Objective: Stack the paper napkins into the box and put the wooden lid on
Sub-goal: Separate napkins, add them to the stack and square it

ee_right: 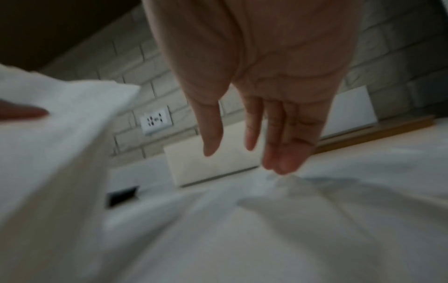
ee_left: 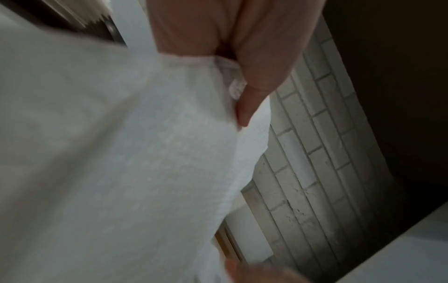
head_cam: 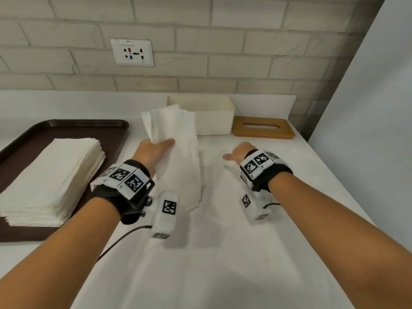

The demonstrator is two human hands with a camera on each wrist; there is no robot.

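Left hand (head_cam: 153,150) gripping napkins (head_cam: 176,139), box (head_cam: 214,117) just beyond

Both forearms are bare, with no sleeves reaching them. Each wrist carries a black fabric wrist strap (head_cam: 133,172) topped by a curved white plastic band of square black-and-white coded markers (head_cam: 124,178); the right wrist has the same black strap (head_cam: 278,175) and white marker band (head_cam: 256,162). Under each wrist hangs a rounded white plastic camera housing (head_cam: 166,216), also bearing a coded marker, the right one (head_cam: 256,206) likewise. A thin black cable (head_cam: 120,240) runs from the left unit, a shorter black cable (head_cam: 270,205) from the right. A silver screw (head_cam: 149,200) shows on the left mount.
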